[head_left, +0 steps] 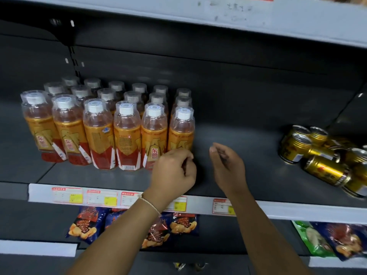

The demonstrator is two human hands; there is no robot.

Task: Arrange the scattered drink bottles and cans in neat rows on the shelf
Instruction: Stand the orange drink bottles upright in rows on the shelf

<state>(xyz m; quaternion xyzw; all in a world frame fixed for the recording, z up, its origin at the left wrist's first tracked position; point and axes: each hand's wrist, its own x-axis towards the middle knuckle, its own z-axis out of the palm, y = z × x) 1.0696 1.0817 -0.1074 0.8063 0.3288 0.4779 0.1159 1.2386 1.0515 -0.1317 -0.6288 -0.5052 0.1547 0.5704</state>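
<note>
Evidently the bottles point(111, 124) are already ranked in upright rows on the shelf point(248, 175), filling its left part from about nine to eleven o'clock of the hands. What is left to be sorted is the heap of gold cans point(321, 155), found well apart at three o'clock of the right hand point(228, 167). Several cans lie on their sides, long axes pointing roughly toward ten o'clock, silver ends turned to the bottles; whether any stands fully upright cannot be told.

The left hand point(174, 171) is held with fingers loosely curled just in front of the base of the rightmost front bottle point(181, 132); nothing is seen gripped in it, though whether the fingertips touch the bottle cannot be told. The right hand is held relaxed, fingers lightly bent, and nothing is gripped. It is plainly the nearer hand to the cans.

Between the right hand and the cans only bare dark shelf is seen, so nothing is judged to stand in the way of a reach toward three o'clock. Rolling is to be expected from the cans on their sides.

Price tags point(103, 198) are fixed along the shelf edge at six o'clock, and snack bags point(182, 225) are stocked on the level below.
</note>
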